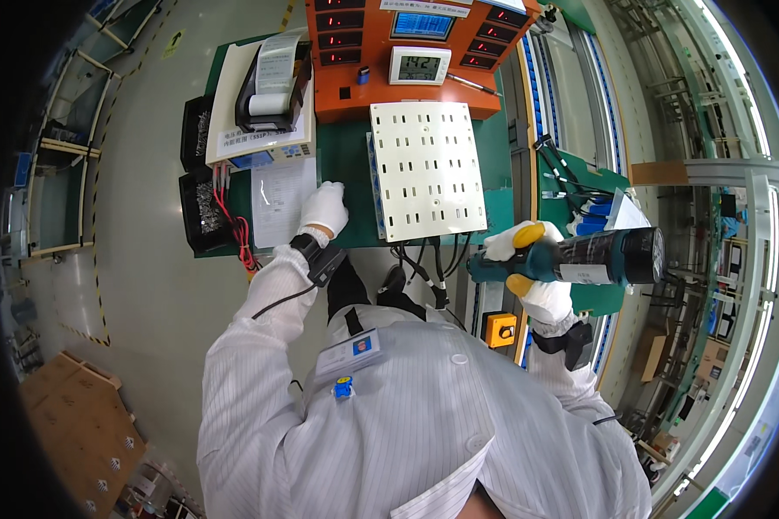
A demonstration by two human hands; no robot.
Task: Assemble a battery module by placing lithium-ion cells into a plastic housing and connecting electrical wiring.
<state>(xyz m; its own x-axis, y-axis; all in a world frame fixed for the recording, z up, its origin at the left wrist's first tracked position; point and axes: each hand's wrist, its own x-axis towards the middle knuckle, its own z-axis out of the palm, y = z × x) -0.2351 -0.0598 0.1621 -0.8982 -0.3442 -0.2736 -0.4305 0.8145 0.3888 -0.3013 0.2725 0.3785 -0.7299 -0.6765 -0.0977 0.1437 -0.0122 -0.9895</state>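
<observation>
My right hand (pixel 544 298), in a white glove with yellow fingertips, is wrapped round a teal and black cordless screwdriver (pixel 590 259). The tool lies level, out to the right of the bench edge. A cream metal panel (pixel 428 173) with rows of small slots lies on the green bench mat, with blue parts showing along its left side. Black cables (pixel 437 264) hang from its near edge. My left hand (pixel 324 208), in a white glove, is closed beside a printed sheet (pixel 277 203), left of the panel. Whatever its fingers hold, if anything, is hidden.
Behind the panel stands an orange test unit (pixel 346 95) with red displays and a white digital clock (pixel 419 66). A label printer (pixel 273 95) sits on a cream instrument at left, near red leads (pixel 241 238) and black screw bins (pixel 201 212). An orange button box (pixel 500 329) is at right.
</observation>
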